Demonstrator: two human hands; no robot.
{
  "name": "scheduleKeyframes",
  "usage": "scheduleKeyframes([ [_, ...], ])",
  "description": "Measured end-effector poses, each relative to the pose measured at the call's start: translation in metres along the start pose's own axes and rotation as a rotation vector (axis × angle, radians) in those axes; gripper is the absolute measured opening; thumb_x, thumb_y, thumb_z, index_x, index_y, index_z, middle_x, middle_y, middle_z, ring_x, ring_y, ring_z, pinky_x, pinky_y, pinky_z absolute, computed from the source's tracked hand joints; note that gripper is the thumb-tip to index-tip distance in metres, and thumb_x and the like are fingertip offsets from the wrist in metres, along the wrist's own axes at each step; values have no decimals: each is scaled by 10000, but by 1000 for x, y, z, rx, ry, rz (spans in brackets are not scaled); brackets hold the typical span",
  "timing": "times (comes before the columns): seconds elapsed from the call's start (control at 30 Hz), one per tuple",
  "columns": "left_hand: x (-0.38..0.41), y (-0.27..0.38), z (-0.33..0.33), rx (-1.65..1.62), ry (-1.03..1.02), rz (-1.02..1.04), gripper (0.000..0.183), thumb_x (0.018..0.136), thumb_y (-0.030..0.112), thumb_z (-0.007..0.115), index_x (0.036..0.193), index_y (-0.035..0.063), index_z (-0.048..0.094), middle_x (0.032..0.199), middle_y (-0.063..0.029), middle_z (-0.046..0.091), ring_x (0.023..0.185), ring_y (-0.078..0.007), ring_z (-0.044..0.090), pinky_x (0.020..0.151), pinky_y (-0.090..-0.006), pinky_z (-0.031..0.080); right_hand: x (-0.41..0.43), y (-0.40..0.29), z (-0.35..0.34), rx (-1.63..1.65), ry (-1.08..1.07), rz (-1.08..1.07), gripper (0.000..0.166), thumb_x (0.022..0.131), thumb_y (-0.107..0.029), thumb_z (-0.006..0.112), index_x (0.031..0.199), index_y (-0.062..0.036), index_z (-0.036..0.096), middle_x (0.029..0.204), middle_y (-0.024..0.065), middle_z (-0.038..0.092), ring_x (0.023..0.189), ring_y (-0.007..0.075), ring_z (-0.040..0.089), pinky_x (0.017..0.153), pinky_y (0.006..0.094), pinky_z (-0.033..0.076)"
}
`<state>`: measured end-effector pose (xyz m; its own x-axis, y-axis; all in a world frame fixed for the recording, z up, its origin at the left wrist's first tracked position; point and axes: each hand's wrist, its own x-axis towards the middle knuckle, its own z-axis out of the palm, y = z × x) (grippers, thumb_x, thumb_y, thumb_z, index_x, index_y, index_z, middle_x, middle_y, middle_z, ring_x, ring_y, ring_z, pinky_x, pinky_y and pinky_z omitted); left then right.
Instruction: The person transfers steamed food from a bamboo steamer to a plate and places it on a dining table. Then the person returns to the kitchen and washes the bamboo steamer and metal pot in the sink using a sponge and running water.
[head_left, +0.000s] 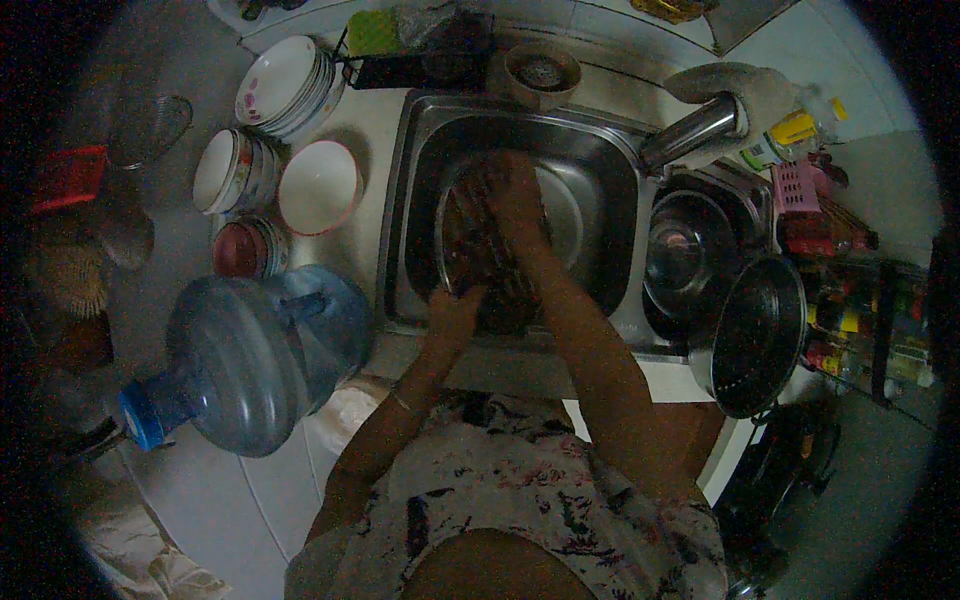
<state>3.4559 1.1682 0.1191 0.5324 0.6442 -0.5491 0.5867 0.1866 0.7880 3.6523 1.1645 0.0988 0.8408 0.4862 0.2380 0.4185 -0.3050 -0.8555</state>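
Observation:
My left hand (454, 303) holds the lower left edge of a dark brown, ridged object (480, 240) inside the steel sink (611, 289). Too dim to identify, the object slants across the basin with long streaks along it. On its upper right side rests my right hand (517, 196), fingers bent down and blurred in the dark. Beneath the object, the rim of a round metal bowl (577, 210) shows to the right. The chrome faucet (690, 135) points in from the right rear corner.
Stacked plates (277, 82), bowls (217, 172) and a white bowl (321, 187) stand left of the sink. A large blue water jug (247, 360) lies nearer me. On the right are a glass-like lid or pot (686, 240), a dark pan (761, 337) and a bottle (795, 131).

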Motion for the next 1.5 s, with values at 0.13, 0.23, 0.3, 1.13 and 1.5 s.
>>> scheduleKeyframes([
  [0.13, 2, -3, -21, 72, 63, 85, 393, 772, 263, 693, 974, -56, 583, 894, -161, 639, 831, -262, 607, 739, -382, 479, -19, -35, -26, 197, -8, 158, 282, 878, -151, 537, 1134, -32, 537, 1091, 176, 573, 1019, 349, 548, 891, 380, 429],
  [0.23, 18, -21, -20, 122, 29, 176, 360, 792, 241, 672, 995, -44, 587, 883, -149, 648, 802, -262, 618, 730, -372, 485, -29, -95, -40, 131, -58, -8, 245, 869, -147, 542, 1084, -29, 557, 1046, 170, 584, 998, 334, 555, 907, 394, 409],
  [0.3, 12, 4, -20, 239, -41, 176, 324, 809, 216, 645, 1012, -31, 594, 876, -137, 655, 776, -259, 621, 722, -368, 487, -21, -104, -37, 140, -55, -271, 232, 870, -138, 537, 1074, -30, 561, 1032, 168, 588, 984, 331, 560, 908, 408, 404],
  [1.13, 8, 52, -32, -150, 79, 484, 314, 869, 165, 584, 1125, -12, 549, 1131, -118, 589, 1019, -229, 553, 889, -357, 412, -72, 98, -13, -123, -295, 595, 472, 948, -368, 423, 1193, 23, 520, 1130, 189, 575, 1005, 295, 563, 875, 376, 446],
  [1.5, 2, 19, 1, -620, -178, 316, 496, 867, 286, 610, 1274, 49, 454, 1252, -117, 509, 1109, -237, 510, 943, -376, 409, -105, 35, -25, 1158, -102, 879, 528, 893, -413, 546, 1278, -63, 457, 1234, 114, 517, 1137, 261, 477, 944, 426, 392],
])
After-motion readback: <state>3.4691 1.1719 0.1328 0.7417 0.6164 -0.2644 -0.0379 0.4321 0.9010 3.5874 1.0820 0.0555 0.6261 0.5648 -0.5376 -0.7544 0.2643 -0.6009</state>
